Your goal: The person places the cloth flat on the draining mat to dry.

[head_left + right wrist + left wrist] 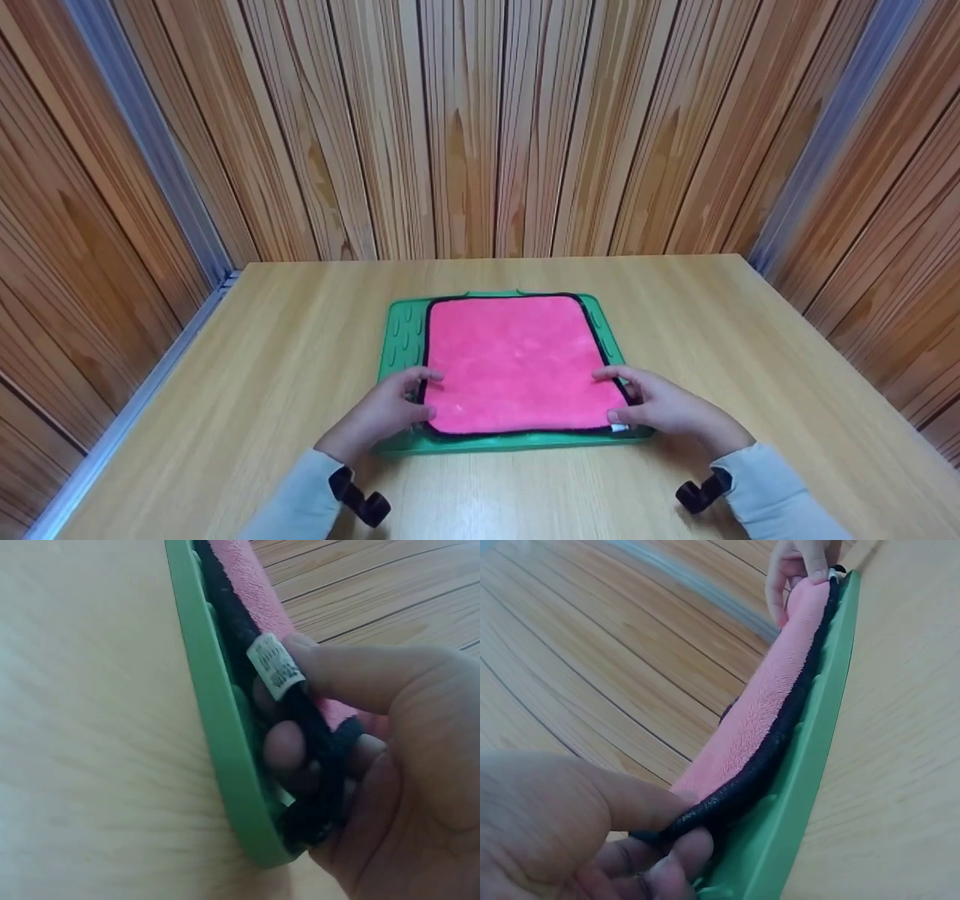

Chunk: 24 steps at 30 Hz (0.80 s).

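Note:
A pink cloth (517, 360) with a black border lies spread over a green tray (403, 330) with raised ridges. At the cloth's near left corner my left hand (386, 409) pinches the edge, thumb on top and fingers curled beneath, as the left wrist view shows. My right hand (664, 405) grips the near right corner the same way, beside a small white label (276, 666) sewn to the border. Along the near side the black edging (769, 754) stands slightly raised above the tray's rim (810, 787).
The tray sits on a light wooden table (285, 360). Wood-plank walls (465, 135) stand behind the table and at both sides, with metal posts (150, 135) in the corners. Black wrist straps (360, 499) sit over the pale sleeves (780, 495).

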Motion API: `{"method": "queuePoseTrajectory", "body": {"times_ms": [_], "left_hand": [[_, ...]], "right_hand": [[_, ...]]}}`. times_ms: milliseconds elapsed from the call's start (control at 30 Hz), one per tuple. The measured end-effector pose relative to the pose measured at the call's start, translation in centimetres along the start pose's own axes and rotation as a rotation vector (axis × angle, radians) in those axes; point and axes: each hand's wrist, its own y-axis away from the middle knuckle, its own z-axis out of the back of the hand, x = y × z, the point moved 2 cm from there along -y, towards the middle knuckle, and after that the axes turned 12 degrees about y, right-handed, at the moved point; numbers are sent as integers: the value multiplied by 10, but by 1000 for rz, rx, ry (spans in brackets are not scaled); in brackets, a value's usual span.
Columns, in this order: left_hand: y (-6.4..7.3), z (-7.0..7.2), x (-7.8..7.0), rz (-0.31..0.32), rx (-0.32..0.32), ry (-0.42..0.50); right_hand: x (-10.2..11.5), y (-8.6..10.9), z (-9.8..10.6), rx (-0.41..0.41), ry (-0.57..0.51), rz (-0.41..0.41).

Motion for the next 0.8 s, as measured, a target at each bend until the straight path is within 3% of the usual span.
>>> {"method": "queuePoseTrajectory", "body": {"times_ms": [200, 400, 633, 800], "left_hand": [[3, -2, 0, -4, -18, -76], [7, -9, -3, 0, 1, -229], [10, -12, -7, -22, -10, -294], [12, -13, -6, -20, -15, -341]], "right_hand": [[5, 4, 0, 19, 12, -38], [14, 6, -5, 18, 144, -80], [22, 6, -8, 7, 259, -157], [24, 8, -10, 9, 313, -164]]}}
